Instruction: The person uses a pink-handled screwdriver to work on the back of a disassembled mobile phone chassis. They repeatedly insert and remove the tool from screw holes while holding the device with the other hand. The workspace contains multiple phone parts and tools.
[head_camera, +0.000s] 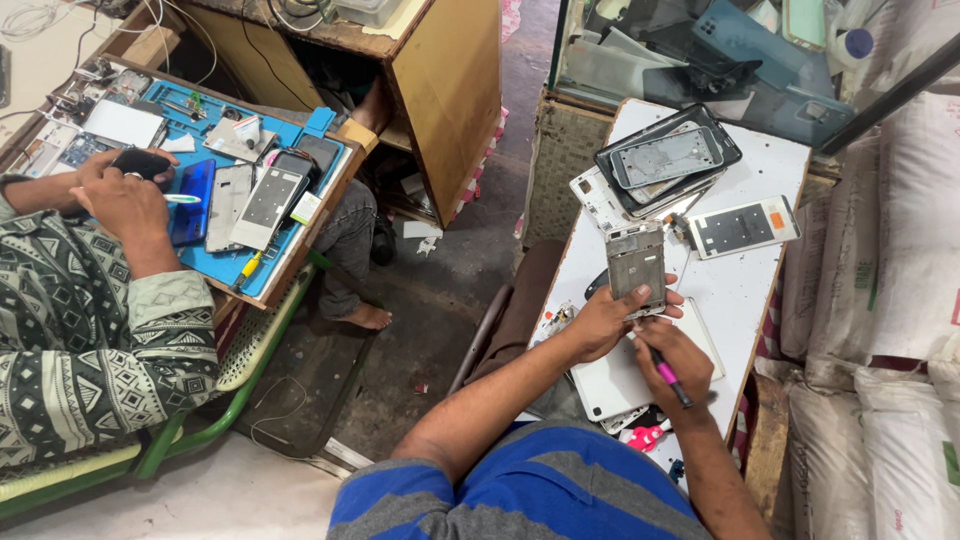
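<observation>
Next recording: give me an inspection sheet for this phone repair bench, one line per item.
Surface: white table, scuffed, narrow, crowded at the far end.
Job's things: opened phone frame held upright over the table; pink-handled tool just below it.
Clutter: stack of phone frames, white back panel, white tablet panel under the hands.
Hands: left hand closed on the phone frame; right hand closed on the pink-handled tool.
Cables: thin wire loose on the floor.
Surroundings: a second person's hands at a blue mat; white sacks on the right.
</observation>
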